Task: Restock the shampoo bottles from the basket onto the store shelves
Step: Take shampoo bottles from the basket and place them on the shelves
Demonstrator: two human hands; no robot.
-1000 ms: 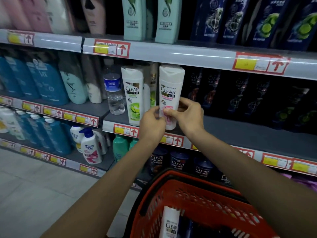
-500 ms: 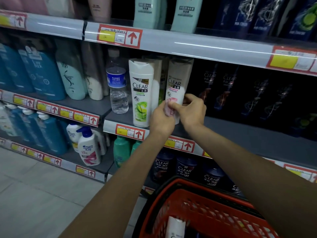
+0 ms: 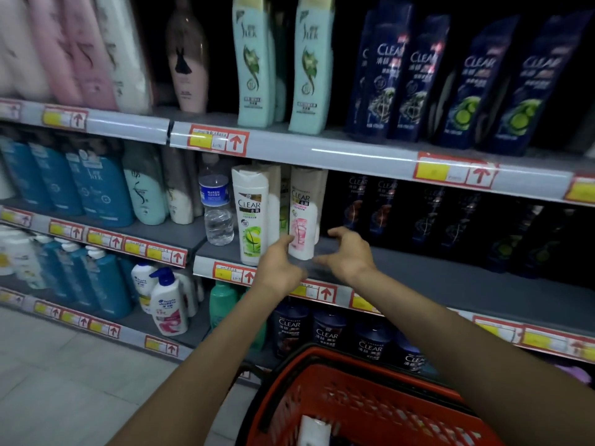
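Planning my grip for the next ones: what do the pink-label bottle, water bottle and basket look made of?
Pink-label bottle: opaque white plastic, smooth, soft sheen on its front. Water bottle: clear thin plastic, ribbed and see-through. Basket: red moulded plastic, by its perforated lattice wall; probably rigid.

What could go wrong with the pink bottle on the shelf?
The pink-label bottle stands near the shelf edge with the left hand close against it; a bump might tip it onto the green-label bottle beside it. The right hand is open and off it, so nothing steadies that side. Falling forward, it might hit the floor.
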